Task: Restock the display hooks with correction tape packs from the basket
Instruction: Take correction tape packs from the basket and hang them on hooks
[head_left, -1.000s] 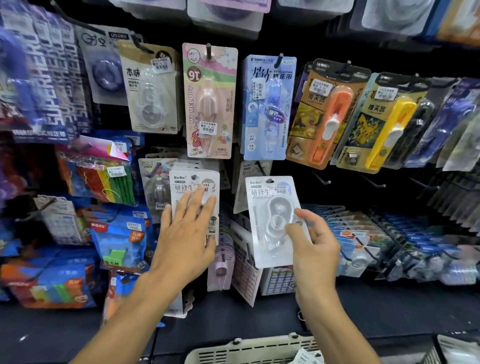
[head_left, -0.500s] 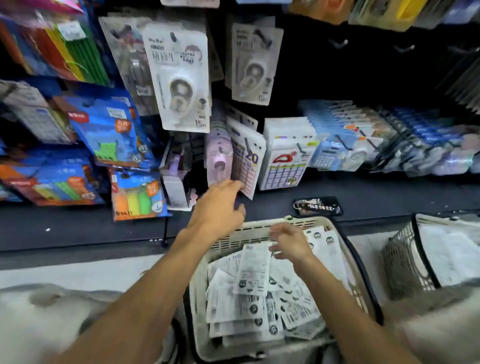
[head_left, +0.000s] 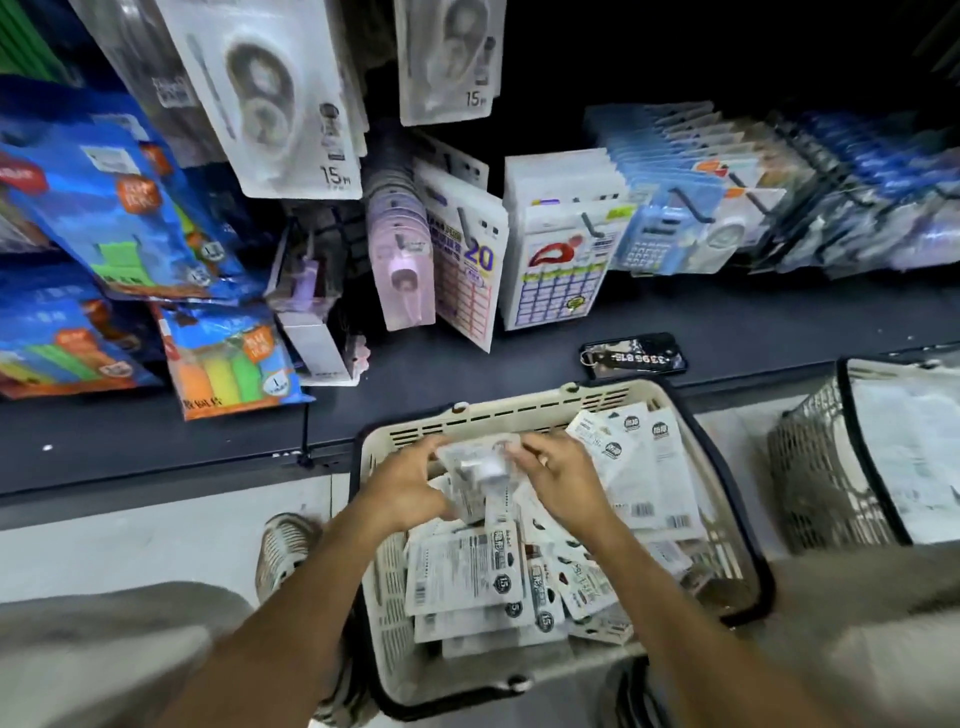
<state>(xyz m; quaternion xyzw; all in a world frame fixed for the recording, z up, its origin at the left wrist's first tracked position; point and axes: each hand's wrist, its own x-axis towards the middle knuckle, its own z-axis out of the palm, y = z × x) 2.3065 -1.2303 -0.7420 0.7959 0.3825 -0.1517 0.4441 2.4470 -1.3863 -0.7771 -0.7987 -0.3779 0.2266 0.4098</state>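
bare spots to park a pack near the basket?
Bare dark shelf between the highlighter pack and basket; also right of the phone. Crowded: basket interior, both hands there.

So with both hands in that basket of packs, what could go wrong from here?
The left hand and right hand both grip one correction tape pack over a loose pile, so a neighbouring pack might lift with it and drop. The phone lies on the shelf just behind the basket; a rising arm could knock it. The view is blurred, so a pack could be misjudged.
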